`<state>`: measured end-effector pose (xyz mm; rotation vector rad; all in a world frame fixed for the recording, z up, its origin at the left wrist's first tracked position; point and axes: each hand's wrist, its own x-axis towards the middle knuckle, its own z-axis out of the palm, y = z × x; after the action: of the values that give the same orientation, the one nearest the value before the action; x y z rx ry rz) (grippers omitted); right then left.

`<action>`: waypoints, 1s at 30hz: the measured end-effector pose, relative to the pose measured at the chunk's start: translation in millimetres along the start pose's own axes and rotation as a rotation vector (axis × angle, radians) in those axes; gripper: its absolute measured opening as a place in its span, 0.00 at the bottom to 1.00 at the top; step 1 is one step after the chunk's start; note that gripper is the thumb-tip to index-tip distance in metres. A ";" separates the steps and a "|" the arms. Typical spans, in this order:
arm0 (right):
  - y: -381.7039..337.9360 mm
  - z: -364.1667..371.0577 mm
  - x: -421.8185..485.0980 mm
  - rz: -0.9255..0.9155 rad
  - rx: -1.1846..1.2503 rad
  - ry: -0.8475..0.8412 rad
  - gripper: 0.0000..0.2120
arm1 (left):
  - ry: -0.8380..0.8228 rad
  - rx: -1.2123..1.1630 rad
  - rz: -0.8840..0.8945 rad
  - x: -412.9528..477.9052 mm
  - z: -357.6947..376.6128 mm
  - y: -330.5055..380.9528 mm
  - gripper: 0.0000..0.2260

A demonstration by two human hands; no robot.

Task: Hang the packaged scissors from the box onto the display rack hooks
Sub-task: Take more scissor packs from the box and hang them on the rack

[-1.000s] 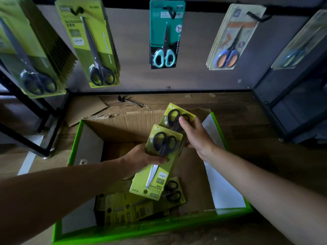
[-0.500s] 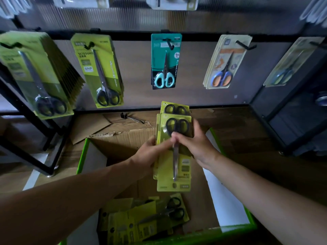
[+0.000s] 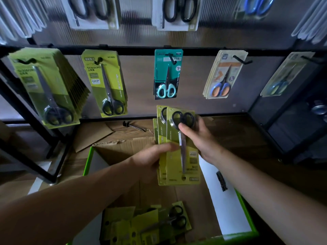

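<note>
Holding a stack of yellow-green scissor packs (image 3: 174, 167) at centre frame above the green-rimmed box (image 3: 87, 161), the left hand (image 3: 150, 160) grips its left edge and the right hand (image 3: 196, 137) pinches the front pack's handle end. Next, probably (the handles point up) flip them and thread them onto the matching hook (image 3: 98, 60), upper left.

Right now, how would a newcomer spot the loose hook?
Find the green-edged box below the display rack. Behind its torn back flap, a small black hook lies flat by itself. Unlike the rack's hooks, it is unmounted and holds no pack.
</note>
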<state>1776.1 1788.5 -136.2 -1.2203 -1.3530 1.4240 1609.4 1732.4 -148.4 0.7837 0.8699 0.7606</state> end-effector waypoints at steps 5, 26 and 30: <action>-31.9 -27.0 6.3 -0.251 -0.782 -0.186 0.49 | 0.000 0.267 -0.050 -3.4 -18.7 9.4 0.23; 11.8 25.2 -14.9 0.203 -0.906 -0.856 0.26 | -0.047 1.545 -0.117 -5.4 -36.6 52.7 0.17; 28.0 8.6 -9.2 0.368 -0.601 -0.744 0.16 | 0.490 1.155 0.258 0.2 -63.2 49.1 0.14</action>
<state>1771.4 1774.9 -163.3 -1.4238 -2.2728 1.9175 1542.6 1774.0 -134.1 1.7920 1.7141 0.6406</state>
